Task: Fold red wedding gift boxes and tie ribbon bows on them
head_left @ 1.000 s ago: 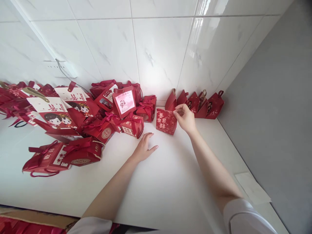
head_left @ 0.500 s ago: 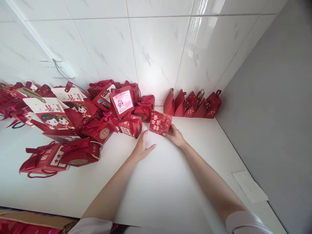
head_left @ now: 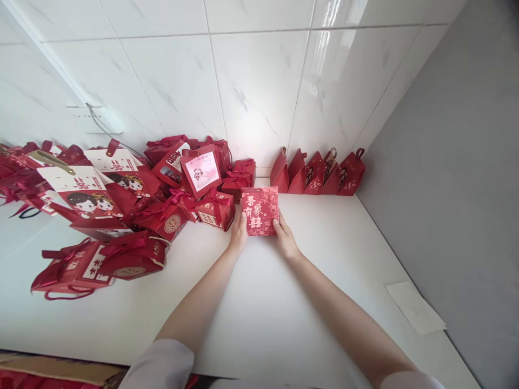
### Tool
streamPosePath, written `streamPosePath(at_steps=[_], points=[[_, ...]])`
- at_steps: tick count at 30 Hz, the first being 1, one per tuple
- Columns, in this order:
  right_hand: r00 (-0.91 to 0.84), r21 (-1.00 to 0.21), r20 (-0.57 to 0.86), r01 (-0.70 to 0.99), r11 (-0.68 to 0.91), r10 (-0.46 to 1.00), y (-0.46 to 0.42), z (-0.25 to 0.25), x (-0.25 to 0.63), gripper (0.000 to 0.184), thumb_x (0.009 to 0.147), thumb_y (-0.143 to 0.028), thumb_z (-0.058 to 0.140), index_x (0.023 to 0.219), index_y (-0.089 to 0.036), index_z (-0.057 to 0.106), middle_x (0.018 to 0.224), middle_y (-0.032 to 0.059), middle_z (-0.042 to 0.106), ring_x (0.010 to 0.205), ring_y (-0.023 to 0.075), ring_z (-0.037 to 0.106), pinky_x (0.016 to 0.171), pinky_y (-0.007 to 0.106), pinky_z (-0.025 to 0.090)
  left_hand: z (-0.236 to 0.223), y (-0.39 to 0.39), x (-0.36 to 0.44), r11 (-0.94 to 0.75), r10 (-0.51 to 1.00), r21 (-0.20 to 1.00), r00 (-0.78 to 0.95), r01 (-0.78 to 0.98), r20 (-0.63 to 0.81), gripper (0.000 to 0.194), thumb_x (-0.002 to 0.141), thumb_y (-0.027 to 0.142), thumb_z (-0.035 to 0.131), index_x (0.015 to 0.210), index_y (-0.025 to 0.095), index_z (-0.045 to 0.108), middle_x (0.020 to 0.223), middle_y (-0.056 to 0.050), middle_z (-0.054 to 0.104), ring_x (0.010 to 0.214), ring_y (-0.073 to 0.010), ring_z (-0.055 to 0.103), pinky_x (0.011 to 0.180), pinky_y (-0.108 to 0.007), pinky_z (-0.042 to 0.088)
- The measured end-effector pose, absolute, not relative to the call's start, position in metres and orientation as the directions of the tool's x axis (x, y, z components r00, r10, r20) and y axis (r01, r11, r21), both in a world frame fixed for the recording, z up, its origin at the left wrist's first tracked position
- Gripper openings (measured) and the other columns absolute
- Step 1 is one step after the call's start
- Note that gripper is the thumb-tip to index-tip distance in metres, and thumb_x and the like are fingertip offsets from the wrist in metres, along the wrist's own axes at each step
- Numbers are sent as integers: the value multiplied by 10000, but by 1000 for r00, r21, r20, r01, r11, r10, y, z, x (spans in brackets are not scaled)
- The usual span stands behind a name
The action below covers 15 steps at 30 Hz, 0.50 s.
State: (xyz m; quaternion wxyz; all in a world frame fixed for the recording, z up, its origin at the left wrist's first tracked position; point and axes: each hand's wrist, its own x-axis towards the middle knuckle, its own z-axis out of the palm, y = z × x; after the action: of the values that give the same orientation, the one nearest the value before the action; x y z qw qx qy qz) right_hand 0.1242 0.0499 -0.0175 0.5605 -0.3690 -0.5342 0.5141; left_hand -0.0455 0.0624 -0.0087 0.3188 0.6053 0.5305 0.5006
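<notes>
Between my two hands is a red gift box (head_left: 261, 212) with a floral pattern and pale Chinese characters on its front. My left hand (head_left: 239, 232) grips its left side, and my right hand (head_left: 286, 236) grips its right side with the thumb on the front corner. The box's back and underside are hidden. Just left of it stands a small red box with a ribbon bow (head_left: 217, 210). Behind it to the right, several red triangular boxes (head_left: 316, 175) stand in a row along the wall.
A heap of red favour boxes (head_left: 162, 216) spreads over the left of the white table (head_left: 259, 324). Two ribboned boxes lie at its front. A white paper (head_left: 416, 307) lies at the right edge. A grey panel (head_left: 454, 178) borders the right side; a cardboard carton (head_left: 60, 368) is bottom left.
My left hand has come up and closed on the box's left side. The box has turned more upright and square to me, and my right hand has shifted slightly left and down with it.
</notes>
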Motion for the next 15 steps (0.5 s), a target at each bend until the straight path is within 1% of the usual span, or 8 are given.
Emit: streamPosePath(at_steps=[3,5,7,8,9,11,13,15], points=[[-136,-964,238,-159,216,962,53,-15,128,703,961,-614,476,1571,-329,274,1647,-64,237,1540,168,182,1286,382,138,-8,60,-48,-215,955,944,-151,251,257,562,985,558,431,1475,282,426,1528,-42,459,1427,-231,426,1203,-406,362],[-157,-965,245,-139,224,957,57,-15,132,710,953,-607,502,1568,-336,273,1650,-52,238,1536,180,201,1281,385,158,-6,56,-49,-246,940,945,-185,215,287,576,955,547,508,1453,276,410,1498,-60,485,1374,-227,485,1166,-391,406],[-162,-968,228,-142,206,960,59,-17,135,729,950,-598,516,1572,-334,243,1625,-8,314,1503,204,296,1252,416,253,-5,54,-48,-246,931,948,-223,203,290,568,928,567,536,1379,244,414,1395,-94,554,1255,-222,575,1080,-378,480],[-153,-969,220,-152,197,963,60,-18,135,725,950,-592,520,1568,-333,242,1600,12,364,1476,215,351,1227,427,305,-6,54,-48,-228,932,950,-235,213,277,532,918,580,541,1305,228,448,1305,-98,599,1175,-220,614,1029,-373,510],[-146,-968,215,-160,191,966,61,-19,136,697,952,-582,524,1553,-332,274,1567,25,417,1446,222,400,1205,431,343,-6,55,-48,-203,937,952,-238,228,256,484,913,591,538,1215,217,489,1205,-91,635,1097,-218,639,983,-367,529],[-139,-967,217,-164,194,966,62,-21,136,580,957,-559,531,1476,-326,421,1495,28,506,1395,233,461,1189,428,363,-7,57,-49,-152,954,955,-213,253,209,423,927,599,505,1086,210,550,1055,-68,663,1000,-215,652,929,-357,542],[-132,-970,217,-141,199,967,62,-21,137,472,956,-547,537,1365,-313,564,1452,19,551,1371,249,481,1199,432,341,-7,60,-51,-127,973,960,-156,250,169,427,951,598,456,1086,212,578,1025,-61,667,998,-218,650,932,-356,537],[-130,-976,205,-98,193,970,63,-21,140,437,948,-550,548,1306,-312,628,1433,12,570,1363,265,484,1206,449,322,-6,62,-53,-116,987,962,-82,246,140,452,964,593,426,1170,216,565,1086,-68,660,1060,-226,639,976,-363,519]])
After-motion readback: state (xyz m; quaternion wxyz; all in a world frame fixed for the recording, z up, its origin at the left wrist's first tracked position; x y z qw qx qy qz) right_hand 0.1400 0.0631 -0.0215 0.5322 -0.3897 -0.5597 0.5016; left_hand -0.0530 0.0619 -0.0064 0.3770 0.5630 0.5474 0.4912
